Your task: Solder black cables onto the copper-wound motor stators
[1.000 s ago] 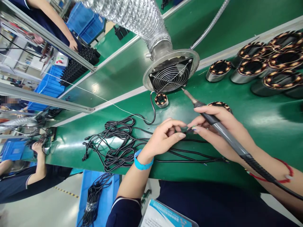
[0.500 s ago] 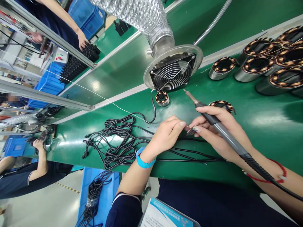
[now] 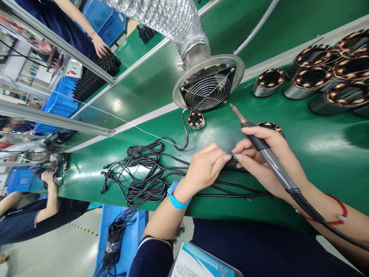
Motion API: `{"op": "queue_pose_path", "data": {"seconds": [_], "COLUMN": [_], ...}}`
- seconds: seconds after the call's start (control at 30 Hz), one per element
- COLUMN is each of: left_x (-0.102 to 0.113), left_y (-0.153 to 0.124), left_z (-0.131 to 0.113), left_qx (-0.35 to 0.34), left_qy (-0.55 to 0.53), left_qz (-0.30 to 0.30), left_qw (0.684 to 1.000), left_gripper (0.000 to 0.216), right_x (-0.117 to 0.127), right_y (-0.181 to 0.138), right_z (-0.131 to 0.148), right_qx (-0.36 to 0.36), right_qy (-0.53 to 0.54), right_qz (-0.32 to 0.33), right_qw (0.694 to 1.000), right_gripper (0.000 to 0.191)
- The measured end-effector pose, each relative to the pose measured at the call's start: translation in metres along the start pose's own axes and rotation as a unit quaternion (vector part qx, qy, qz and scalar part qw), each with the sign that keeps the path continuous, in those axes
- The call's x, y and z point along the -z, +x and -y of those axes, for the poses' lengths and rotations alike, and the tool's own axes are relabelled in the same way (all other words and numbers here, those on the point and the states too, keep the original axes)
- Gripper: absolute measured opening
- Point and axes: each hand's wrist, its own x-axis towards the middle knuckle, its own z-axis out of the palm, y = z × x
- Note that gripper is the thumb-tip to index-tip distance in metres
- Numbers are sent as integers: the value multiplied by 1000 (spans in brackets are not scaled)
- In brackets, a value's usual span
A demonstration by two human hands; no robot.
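Note:
My left hand (image 3: pixel 206 166) is closed in a pinch on the end of a black cable (image 3: pixel 230 189), fingertips meeting those of my right hand (image 3: pixel 259 154) over the green bench (image 3: pixel 323 146). My right hand grips a soldering iron (image 3: pixel 269 158) across its palm, tip pointing up toward the fume fan (image 3: pixel 208 89), and its fingertips also pinch the cable end. A copper-wound stator (image 3: pixel 269 126) lies just behind my right hand. A small stator (image 3: pixel 196 120) sits below the fan.
A tangle of black cables (image 3: pixel 144 173) lies left of my hands. Several larger stators (image 3: pixel 325 73) crowd the back right. A silver duct (image 3: pixel 170 19) rises from the fan. Other people's hands work at far left (image 3: pixel 47 177) and top left (image 3: pixel 99 46). A blue bin (image 3: pixel 121 238) holds more cables.
The soldering iron's tip has swung slightly right and up. My left fingers have closed tighter against my right fingertips on the cable end.

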Motion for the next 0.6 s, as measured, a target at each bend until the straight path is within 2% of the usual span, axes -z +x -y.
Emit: {"op": "queue_pose_path", "data": {"seconds": [0.13, 0.23, 0.3, 0.37, 0.43, 0.47, 0.6], "left_x": [1, 7, 10, 11, 8, 5, -13], "left_y": [3, 7, 8, 10, 14, 16, 28], "left_z": [2, -4, -9, -14, -16, -16, -12], "left_qx": [5, 49, 118, 199, 249, 257, 258], "left_qy": [-19, -93, -187, -287, -339, -343, -304], "left_qz": [45, 98, 143, 165, 157, 141, 48], "left_qw": [999, 990, 965, 922, 894, 892, 916], "left_gripper": [49, 49, 44, 39, 36, 33, 14], "right_x": [3, 7, 11, 15, 20, 24, 42], "right_y": [0, 1, 2, 2, 2, 2, 2], "right_z": [4, 11, 16, 18, 17, 16, 18], "right_qx": [40, 98, 139, 163, 167, 160, 107], "right_qy": [-30, -83, -131, -178, -210, -223, -308], "right_qz": [19, 27, 29, 26, 23, 25, -3], "right_qw": [999, 991, 981, 970, 963, 961, 945], "right_gripper": [37, 35, 37, 37, 34, 33, 36]}}
